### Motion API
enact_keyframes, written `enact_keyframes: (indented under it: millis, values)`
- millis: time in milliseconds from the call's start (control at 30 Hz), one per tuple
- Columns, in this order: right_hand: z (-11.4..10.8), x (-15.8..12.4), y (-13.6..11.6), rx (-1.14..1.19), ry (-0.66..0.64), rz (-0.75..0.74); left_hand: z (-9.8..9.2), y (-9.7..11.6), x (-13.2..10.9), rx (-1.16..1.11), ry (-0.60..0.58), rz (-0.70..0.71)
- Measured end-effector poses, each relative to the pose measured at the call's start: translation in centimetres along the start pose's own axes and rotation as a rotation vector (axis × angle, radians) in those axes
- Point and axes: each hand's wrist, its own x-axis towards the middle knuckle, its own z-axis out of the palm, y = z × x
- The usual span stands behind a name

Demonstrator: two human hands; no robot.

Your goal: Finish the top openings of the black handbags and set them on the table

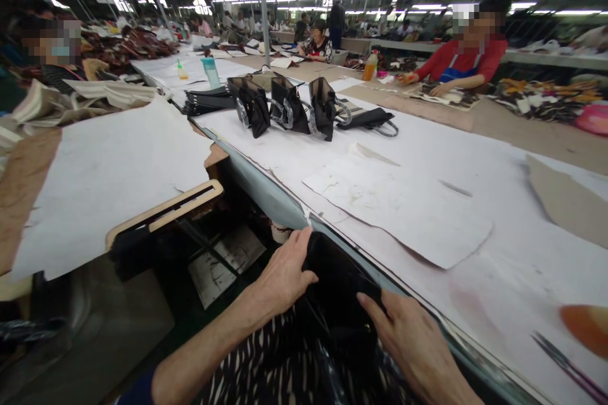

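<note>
A black bag [335, 281] lies against my lap at the table edge, its opening facing up and its inside dark. My left hand [285, 269] grips the rim on the left, fingers over the far side and thumb along the near side. On the right, my right hand [411, 335] holds the opposite rim, its thumb at the opening and the other fingers mostly hidden. Clear plastic wrap [327, 370] shows below the bag's opening. The lower part of the bag blends into a dark patterned garment [266, 354].
Several black handbags [289, 104] with wrapped handles stand on the white-covered table [427, 215]. Pointed metal tweezers [563, 354] lie by an orange piece [586, 327] at right. A slotted wooden frame [164, 212] sits left. A co-worker in red [489, 60] works across the table.
</note>
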Motion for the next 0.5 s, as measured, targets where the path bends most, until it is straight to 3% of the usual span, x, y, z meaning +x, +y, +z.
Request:
enact_keyframes:
  millis: [200, 367, 500]
  values:
    - [-0.7, 0.1, 0.6, -0.014, -0.009, -0.04, 1.4, -0.6, 0.1, 0.011, -0.001, 0.006]
    - [-2.7, 1.4, 2.5, 0.009, -0.015, -0.031, 1.6, 1.4, -3.3, -0.116, 0.06, -0.101]
    - [-3.1, 2.3, 3.0, 0.061, -0.057, -0.08, 2.3, 2.2, -5.3, 0.023, 0.08, -0.114]
